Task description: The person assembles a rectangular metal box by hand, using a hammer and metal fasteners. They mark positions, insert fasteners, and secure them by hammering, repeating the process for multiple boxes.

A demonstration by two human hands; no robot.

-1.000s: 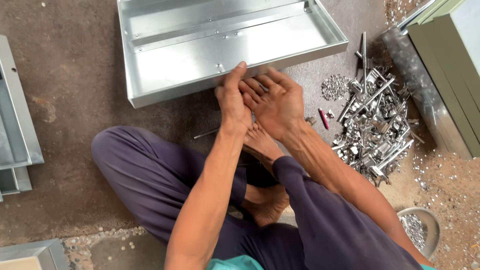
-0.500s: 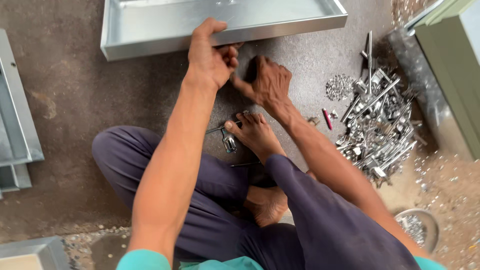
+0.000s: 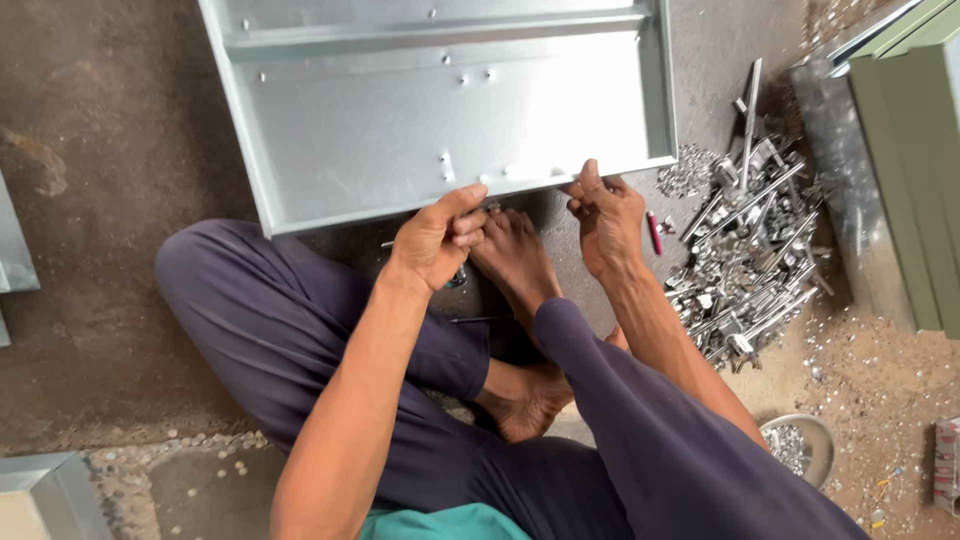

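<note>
Status: galvanised sheet-metal tray (image 3: 400,130) lies flat on the concrete floor (image 3: 110,160), open face up, its near flange right in front of the seated person's feet. Both hands are on that near edge.

Left hand (image 3: 437,238): fingers curled, thumb pressed up against the flange near the middle of the edge. It looks closed around something small, probably a fastener or a tool tip, but I cannot tell what; the fist hides it.

Right hand (image 3: 605,215): pinching the tray's flange near the right corner, thumb on top, fingers under. Closed on the tray edge, holding it steady.

A bare foot (image 3: 515,262) sits between the hands, toes up against the tray edge or just under it.

Done, as far as visible: tray is folded, an inner stiffener rail (image 3: 430,35) is in place across the far side, and several rivets or screw heads already dot the panel, including a cluster near the left hand (image 3: 445,165).

Left, my read: work on the near flange looks in progress, not finished; no hardware visible along that edge yet.

Stock: pile of bright metal rods and fittings (image 3: 750,250) on the floor to the right, a small red-handled tool (image 3: 654,232) just beside the right hand, a bowl of small fasteners (image 3: 800,445) further back.
</note>
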